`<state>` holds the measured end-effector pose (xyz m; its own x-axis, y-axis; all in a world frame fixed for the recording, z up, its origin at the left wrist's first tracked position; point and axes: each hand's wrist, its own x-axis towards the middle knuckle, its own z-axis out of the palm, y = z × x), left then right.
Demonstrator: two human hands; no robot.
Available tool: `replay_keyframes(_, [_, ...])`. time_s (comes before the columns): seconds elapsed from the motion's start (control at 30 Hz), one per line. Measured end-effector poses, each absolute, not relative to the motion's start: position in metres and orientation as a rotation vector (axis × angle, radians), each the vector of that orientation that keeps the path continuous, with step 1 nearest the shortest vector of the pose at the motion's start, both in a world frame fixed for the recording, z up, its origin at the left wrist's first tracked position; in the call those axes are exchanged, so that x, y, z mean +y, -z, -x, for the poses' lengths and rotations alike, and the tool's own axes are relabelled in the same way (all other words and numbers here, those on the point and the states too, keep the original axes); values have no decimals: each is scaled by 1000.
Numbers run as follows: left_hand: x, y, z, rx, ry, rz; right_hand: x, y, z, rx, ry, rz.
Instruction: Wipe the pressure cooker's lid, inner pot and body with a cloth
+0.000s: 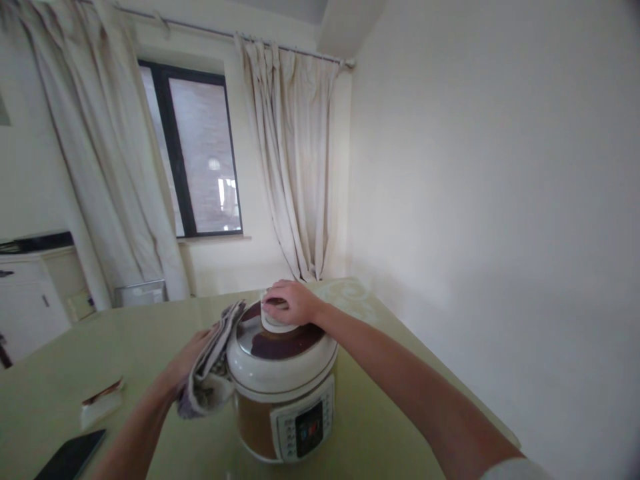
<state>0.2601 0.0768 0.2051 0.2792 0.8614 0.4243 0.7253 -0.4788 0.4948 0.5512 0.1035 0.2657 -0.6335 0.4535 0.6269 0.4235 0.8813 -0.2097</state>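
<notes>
A white and brown electric pressure cooker point(263, 427) with a button panel and a dark display stands on the green table point(165, 327). My right hand point(295, 303) grips the white handle on its lid point(285, 347), fingers wrapped over the top. At the cooker's left side, my left hand point(193, 357) holds a folded grey patterned cloth point(213, 373), pressed against the edge of the lid. The cloth hides most of the left fingers.
A dark phone point(73, 457) and a small white and brown packet point(101, 402) lie on the table at left. A bare wall point(500, 200) borders the table's right edge. Behind are curtains point(295, 147), a window point(205, 147) and a white cabinet point(30, 293).
</notes>
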Motion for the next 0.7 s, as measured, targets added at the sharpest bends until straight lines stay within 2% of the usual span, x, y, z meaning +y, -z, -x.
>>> replay_keyframes(0.1, [54,-194,-264,1737,-883,-2298,108,-271,-561,-2440,-11,574])
replay_keyframes(0.27, [5,-194,-281,1996,-472,-2695,100,-283,-571,-2576,118,635])
replay_keyframes(0.33, [-15,-208,-291,2141,-502,-2630,92,-283,-571,-2597,137,702])
replay_keyframes(0.43, [-26,-238,-310,2395,-785,-2339,80,-276,-567,-2427,44,852])
replay_keyframes(0.53, [-2,-262,-332,2065,-1014,-2375,73,-268,-563,-2128,-170,870])
replay_keyframes(0.63, [46,-269,-346,1516,-985,-2514,71,-265,-561,-1940,-326,820])
replay_keyframes(0.7, [80,-272,-351,1308,-858,-2569,72,-265,-560,-1883,-364,805])
